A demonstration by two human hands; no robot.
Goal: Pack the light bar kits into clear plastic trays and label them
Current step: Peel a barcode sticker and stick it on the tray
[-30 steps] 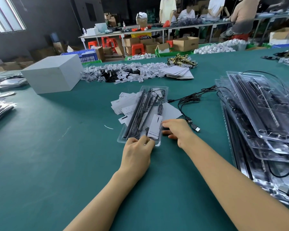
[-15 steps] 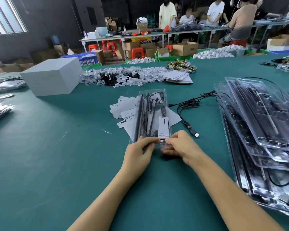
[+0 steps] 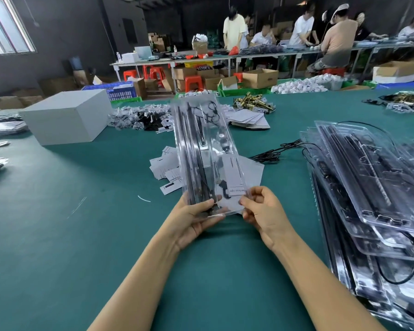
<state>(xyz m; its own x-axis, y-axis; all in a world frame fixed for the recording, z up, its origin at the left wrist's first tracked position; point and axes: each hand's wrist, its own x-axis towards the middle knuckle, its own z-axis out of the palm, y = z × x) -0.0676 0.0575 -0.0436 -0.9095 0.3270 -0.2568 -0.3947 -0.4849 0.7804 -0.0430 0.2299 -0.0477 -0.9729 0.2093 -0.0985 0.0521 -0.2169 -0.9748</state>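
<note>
A clear plastic tray (image 3: pixel 207 154) packed with black light bars (image 3: pixel 192 163) and a coiled cable stands raised off the green table (image 3: pixel 58 235) at the centre of the frame, its long axis running up and away from the camera. The left hand (image 3: pixel 193 219) grips the tray's lower left corner, thumb pressed across the front face and fingers curled behind it. The right hand (image 3: pixel 264 212) pinches the lower right corner, thumb and forefinger closed on the plastic edge and the remaining fingers curled loosely above. A white label (image 3: pixel 234 177) sits inside the tray just above the right thumb; its small print runs sideways and only a word like "Light" can be made out (the rest is too blurred to read).

Beneath and behind the tray, loose white label cards (image 3: pixel 164 164) lie scattered on the table, with a black cable (image 3: pixel 276 152) trailing to their right. A tall stack of filled trays (image 3: pixel 373 199) fills the right side of the frame. A white box (image 3: pixel 65 115) stands at upper left, beside a heap of small bagged parts (image 3: pixel 139 117). Brass hardware (image 3: pixel 251 102) lies just above centre. Workers (image 3: pixel 304 32) stand and sit along benches across the top of the frame.
</note>
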